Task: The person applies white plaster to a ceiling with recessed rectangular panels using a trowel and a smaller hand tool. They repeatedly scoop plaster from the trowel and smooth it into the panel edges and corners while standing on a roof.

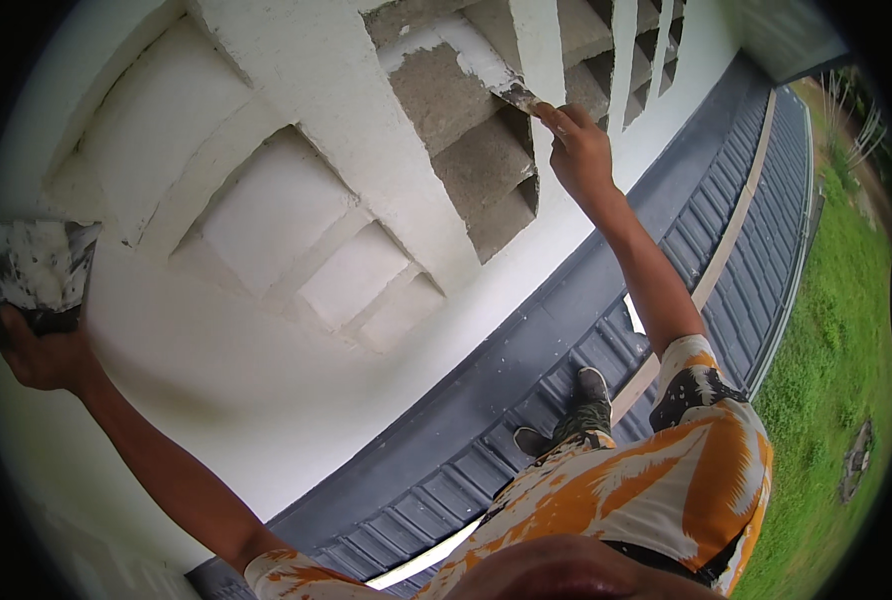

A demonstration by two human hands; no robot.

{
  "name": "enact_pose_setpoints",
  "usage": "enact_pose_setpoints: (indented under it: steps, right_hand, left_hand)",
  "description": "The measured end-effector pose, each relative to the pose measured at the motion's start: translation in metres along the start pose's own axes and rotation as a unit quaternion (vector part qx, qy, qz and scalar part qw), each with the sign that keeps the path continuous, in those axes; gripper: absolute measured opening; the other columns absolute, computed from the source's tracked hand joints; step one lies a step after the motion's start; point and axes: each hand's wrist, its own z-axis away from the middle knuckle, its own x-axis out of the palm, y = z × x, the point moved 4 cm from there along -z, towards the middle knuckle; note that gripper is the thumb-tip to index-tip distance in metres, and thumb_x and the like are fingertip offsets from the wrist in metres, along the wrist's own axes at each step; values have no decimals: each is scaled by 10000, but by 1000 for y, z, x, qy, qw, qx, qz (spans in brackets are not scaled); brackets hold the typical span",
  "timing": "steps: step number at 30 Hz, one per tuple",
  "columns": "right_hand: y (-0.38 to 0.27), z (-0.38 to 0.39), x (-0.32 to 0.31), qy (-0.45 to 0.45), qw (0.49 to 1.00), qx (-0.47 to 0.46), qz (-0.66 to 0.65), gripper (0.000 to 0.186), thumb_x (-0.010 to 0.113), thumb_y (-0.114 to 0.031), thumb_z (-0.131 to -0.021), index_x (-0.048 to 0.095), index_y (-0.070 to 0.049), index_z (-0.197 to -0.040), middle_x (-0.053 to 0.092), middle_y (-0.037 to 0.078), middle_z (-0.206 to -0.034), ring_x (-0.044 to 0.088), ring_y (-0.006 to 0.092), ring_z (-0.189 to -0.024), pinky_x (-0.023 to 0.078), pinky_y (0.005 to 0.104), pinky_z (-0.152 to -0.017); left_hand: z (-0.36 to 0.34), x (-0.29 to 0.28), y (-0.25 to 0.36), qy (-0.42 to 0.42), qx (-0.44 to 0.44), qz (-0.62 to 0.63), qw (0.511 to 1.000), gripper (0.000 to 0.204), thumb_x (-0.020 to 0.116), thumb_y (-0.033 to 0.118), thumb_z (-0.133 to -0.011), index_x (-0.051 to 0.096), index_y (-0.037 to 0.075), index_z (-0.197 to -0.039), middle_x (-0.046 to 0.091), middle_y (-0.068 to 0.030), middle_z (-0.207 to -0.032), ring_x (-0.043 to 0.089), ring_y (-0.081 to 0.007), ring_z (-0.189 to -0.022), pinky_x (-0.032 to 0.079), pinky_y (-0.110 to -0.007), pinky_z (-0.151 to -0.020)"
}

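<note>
My right hand (580,150) is closed round the handle of a putty knife (515,96). Its blade, smeared white, reaches into a recess of the wall's opening. Wet white putty (471,52) coats part of the ledge there, beside bare grey concrete (444,95). At far left, my left hand (41,352) grips the lower edge of a dark, flat putty holder (38,268). White putty is smeared over that holder, and it is held close to the wall. How its underside is shaped cannot be made out.
Recessed blocks (284,200) in the white wall (266,420) have a pale coat. Below the wall runs a dark ribbed roof (701,235), where my shoes (592,384) stand. A wooden plank (741,210) lies along it. Beyond the roof's edge, grass (816,400) lies lower down.
</note>
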Motion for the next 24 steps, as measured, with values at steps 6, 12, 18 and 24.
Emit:
enact_pose_setpoints:
  steps: [6,12,18,24]
  right_hand:
    - [2,2,20,88,995,-34,-37,531,624,101,-702,673,-191,-1143,627,63,-891,646,292,-697,517,401,-583]
    - [-10,6,9,82,996,-8,-42,486,657,68,-723,668,-201,-1127,635,59,-890,657,280,-711,511,400,-571]
    - [-49,-90,12,36,995,-33,89,391,662,-58,-785,692,-220,-1139,673,83,-959,680,300,-702,541,394,-584]
    - [-45,-109,32,-71,985,2,155,434,601,-100,-795,683,-239,-1198,657,126,-983,677,333,-773,544,430,-670]
  left_hand:
    - [2,2,1,2,-21,23,1000,430,821,233,-743,649,61,-1098,683,-134,-1064,675,-316,-913,547,-362,-791]
    - [12,6,-22,-1,-160,162,974,475,824,295,-721,663,80,-1113,693,-154,-1016,677,-330,-847,542,-384,-746]
    - [-2,-2,2,12,23,13,1000,448,831,240,-723,670,38,-1089,698,-154,-1003,685,-333,-849,554,-380,-748]
    - [0,3,0,32,35,19,999,430,833,211,-719,668,31,-1073,700,-148,-993,687,-328,-851,556,-375,-740]
